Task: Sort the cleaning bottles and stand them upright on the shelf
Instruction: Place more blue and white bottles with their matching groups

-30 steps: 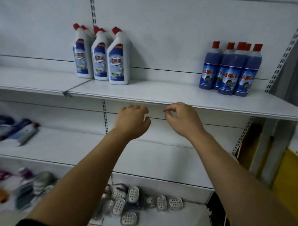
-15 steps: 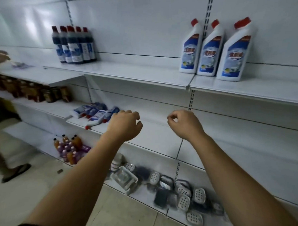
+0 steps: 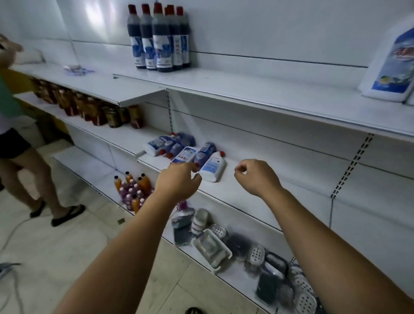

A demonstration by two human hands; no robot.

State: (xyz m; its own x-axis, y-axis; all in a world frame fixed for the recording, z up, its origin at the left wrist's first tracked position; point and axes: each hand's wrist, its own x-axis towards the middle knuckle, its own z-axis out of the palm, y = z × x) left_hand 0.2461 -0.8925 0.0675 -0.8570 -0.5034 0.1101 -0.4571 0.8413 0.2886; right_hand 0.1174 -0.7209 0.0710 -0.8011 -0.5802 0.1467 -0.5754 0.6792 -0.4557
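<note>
**Hands**
- The left hand (image 3: 178, 182) is hovering at the front of the middle shelf (image 3: 245, 197). Its fingers are curling inward and gripping nothing. The fingertips are sitting just beside the red cap of a lying bottle, and it cannot be told whether they are touching it.
- The right hand (image 3: 257, 177) is hovering over the same shelf, right of the pile. Its fingers are clenching, thumb meeting forefinger, and grasping nothing.

**Task items**
- The lying bottles (image 3: 185, 155) are forming a loose pile on the middle shelf. They are white and blue with red caps, all are resting on their sides, and some are overlapping.
- The nearest bottle (image 3: 212, 167) is pointing its base toward the shelf front.
- The dark bottles (image 3: 159, 38) are standing upright in a tight group on the top shelf (image 3: 269, 91), close to the back panel.
- A white bottle (image 3: 390, 66) is standing upright on that shelf at the right edge of view and is partly cut off.

**Surroundings**
- Jars (image 3: 91, 109) are lining a shelf at left.
- Small bottles (image 3: 132, 187) are standing on the bottom shelf, and soap dishes (image 3: 256, 255) are lying further right.
- A second person (image 3: 5, 131) is standing at far left.
</note>
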